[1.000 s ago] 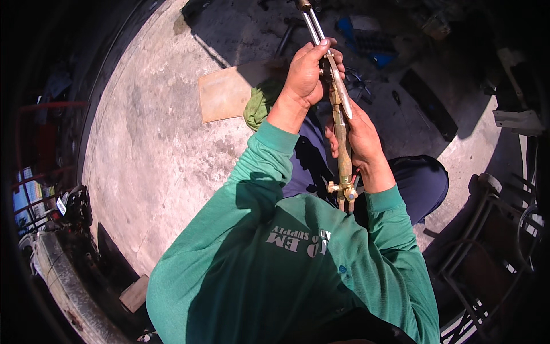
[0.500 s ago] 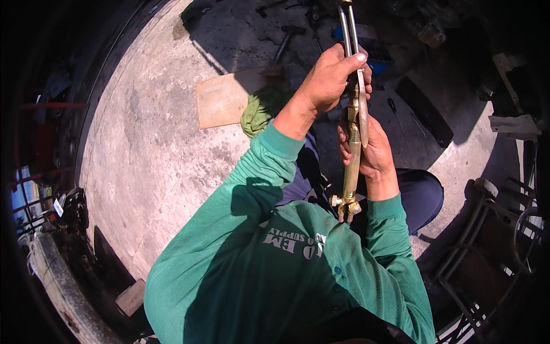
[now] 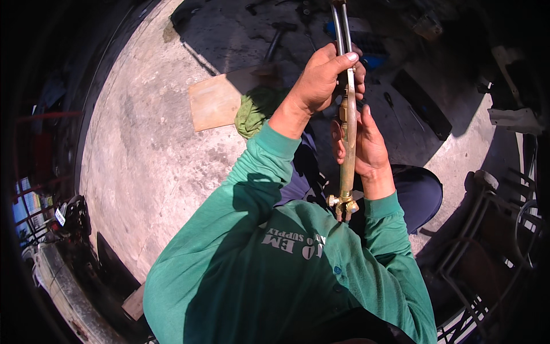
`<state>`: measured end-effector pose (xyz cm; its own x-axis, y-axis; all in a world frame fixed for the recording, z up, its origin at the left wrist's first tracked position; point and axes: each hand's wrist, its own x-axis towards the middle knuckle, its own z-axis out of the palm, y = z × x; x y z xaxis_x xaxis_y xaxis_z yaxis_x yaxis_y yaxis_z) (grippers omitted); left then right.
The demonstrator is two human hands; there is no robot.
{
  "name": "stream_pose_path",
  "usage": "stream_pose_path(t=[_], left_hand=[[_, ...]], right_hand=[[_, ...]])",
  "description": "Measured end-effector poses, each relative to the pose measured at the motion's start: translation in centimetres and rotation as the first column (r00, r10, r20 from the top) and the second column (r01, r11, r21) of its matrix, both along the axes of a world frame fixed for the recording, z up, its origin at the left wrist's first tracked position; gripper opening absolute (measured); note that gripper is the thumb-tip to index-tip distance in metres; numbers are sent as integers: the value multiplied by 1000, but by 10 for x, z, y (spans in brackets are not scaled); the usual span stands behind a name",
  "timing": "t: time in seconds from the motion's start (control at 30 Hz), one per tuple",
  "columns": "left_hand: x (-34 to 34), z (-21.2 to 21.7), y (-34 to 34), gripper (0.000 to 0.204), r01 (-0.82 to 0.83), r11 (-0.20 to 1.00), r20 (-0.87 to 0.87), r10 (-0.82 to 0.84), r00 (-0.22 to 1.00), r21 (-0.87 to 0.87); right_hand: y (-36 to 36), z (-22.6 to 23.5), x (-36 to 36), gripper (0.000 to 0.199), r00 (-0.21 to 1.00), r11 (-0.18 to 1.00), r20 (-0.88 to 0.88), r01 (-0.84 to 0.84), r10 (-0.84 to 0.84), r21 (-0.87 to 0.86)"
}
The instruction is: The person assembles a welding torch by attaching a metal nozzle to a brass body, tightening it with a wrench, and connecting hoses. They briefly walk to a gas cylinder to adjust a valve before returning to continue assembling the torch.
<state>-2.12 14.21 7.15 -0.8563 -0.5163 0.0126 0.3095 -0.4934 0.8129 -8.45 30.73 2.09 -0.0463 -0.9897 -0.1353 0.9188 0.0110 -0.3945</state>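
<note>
Between my hands is a brass cutting torch (image 3: 347,166), held lengthwise with its steel tubes (image 3: 342,28) running off the far edge of the picture. My left hand (image 3: 323,77) is closed around it where the tubes meet the body, thumb lying along the tubes. Lower down, my right hand (image 3: 369,146) cradles the brass handle from behind; its fingertips show on the left side and its thumb points up. A long lever (image 3: 351,106) lies over the upper handle. Brass valve knobs (image 3: 342,203) sit at the near end, close to my green shirt.
On the concrete floor lie a brown board (image 3: 213,106), a green cloth (image 3: 247,119), a hammer (image 3: 277,43), a screwdriver (image 3: 389,100) and a long dark bar (image 3: 421,105). A metal-framed chair (image 3: 458,252) stands at the right. A wood block (image 3: 133,304) lies at lower left.
The torch has shifted slightly left and rolled, so its lever now lies more over the handle. My right thumb has come up and loosened from the torch; the left hand keeps its hold.
</note>
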Motion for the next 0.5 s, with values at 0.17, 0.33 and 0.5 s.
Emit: stream_pose_path(t=[0.17,0.33,0.5], left_hand=[[-6,-6,-1,21,23,998,21,-24,999,65],[-6,-8,-4,18,10,1000,53,-11,999,19],[-6,-11,-5,23,48,998,4,-48,999,44]], right_hand=[[-1,8,-1,47,995,997,-94,33,-26,76],[-6,12,-2,43,998,997,-49,37,-34,70],[-1,17,-3,40,999,993,43,-16,10,120]])
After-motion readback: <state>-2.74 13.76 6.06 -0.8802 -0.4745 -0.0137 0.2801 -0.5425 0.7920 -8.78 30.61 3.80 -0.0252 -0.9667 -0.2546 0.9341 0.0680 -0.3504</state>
